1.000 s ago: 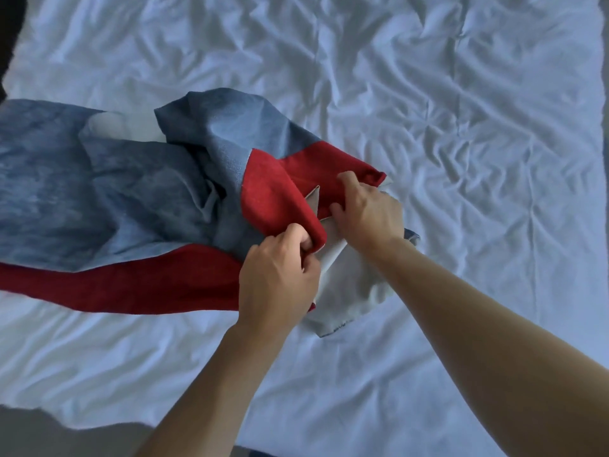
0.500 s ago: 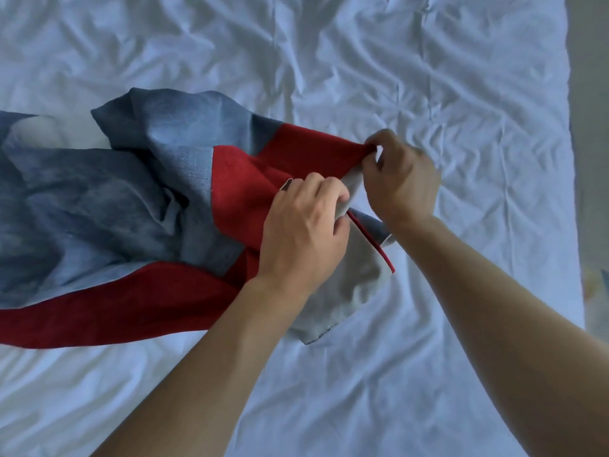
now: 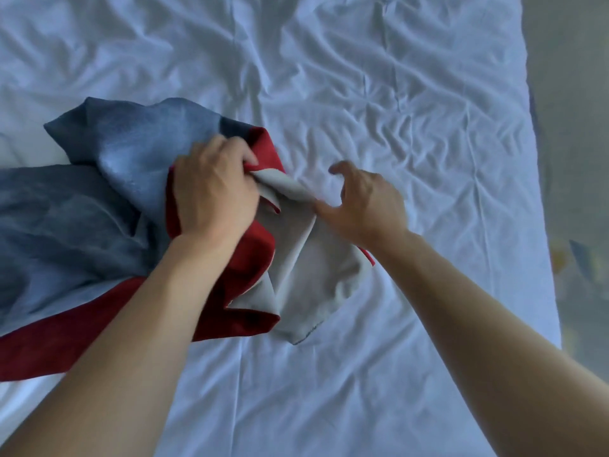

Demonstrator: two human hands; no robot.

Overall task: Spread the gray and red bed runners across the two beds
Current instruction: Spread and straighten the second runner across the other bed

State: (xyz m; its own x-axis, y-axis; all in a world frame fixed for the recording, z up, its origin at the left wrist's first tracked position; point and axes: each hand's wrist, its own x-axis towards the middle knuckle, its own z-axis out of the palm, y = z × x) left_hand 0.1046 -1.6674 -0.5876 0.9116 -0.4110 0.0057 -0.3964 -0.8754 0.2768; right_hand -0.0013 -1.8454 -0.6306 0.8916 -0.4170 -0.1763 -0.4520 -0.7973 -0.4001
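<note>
Looking barely started: runner (image 3: 99, 209) bunched at the bed's (image 3: 395, 94) left, left hand (image 3: 214, 189) gripping it, right hand (image 3: 365, 199) loosely open, empty.

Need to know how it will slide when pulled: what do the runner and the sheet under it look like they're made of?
Runner: looks like a heavy, suede-like or velvety woven cloth, matte with a soft mottled sheen on the gray and red face; its pale backing looks smooth and plain. Sheet: thin white cotton-like cloth, matte, finely creased. Exact fibers can't be told.
</note>
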